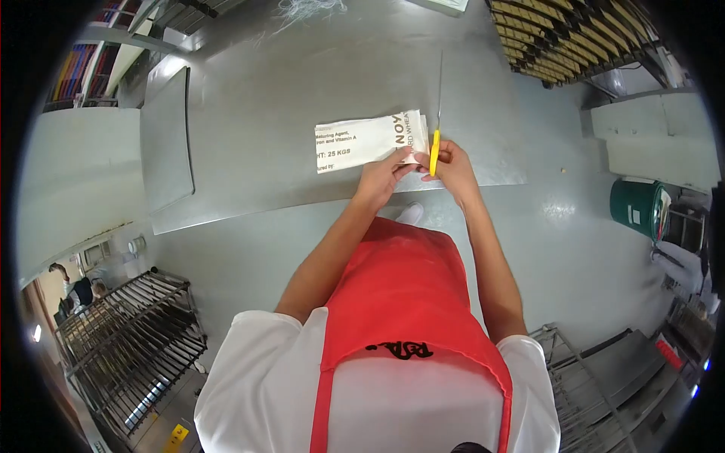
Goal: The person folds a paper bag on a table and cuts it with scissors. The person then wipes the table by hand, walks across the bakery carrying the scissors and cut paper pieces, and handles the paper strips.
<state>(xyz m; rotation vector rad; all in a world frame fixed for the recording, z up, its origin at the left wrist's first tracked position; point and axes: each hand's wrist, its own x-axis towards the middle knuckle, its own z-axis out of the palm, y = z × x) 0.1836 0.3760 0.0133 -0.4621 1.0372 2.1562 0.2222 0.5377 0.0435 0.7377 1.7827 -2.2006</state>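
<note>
Left fingers: closed narrow on the near edge of the printed paper (355,145), toward its right end; left hand (380,180) comes in from the near side. Underside grip hidden, can't tell.
Right fingers: wrapped round the yellow-handled knife (434,154), narrow; right hand (455,167) sits at the paper's right end, a fingertip beside the sheets. Can't tell if it pinches them too.
Knife: handle nearest the body, thin blade pointing away, past the paper's far edge. Long axis near-to-far, roughly square to the paper's.
Paper: folded, layered, edges fanned a bit at the right end. Long axis left-right, right end slightly farther out. "25 KGS" print reads upright from the wearer's side; big brown letters run sideways at the right end.
Location: over the near part of the metal table (257,98), right of its middle, in front of the red apron (408,279).
Handling, my read: square the layers first, pinch close to the fold, keep tension even. Knife in hand is the risk: blade outward, left fingertips off its line, wrist quiet. Parking it flat would free the right fingers.
Far edge: loose pale strings (306,9) on the metal.
</note>
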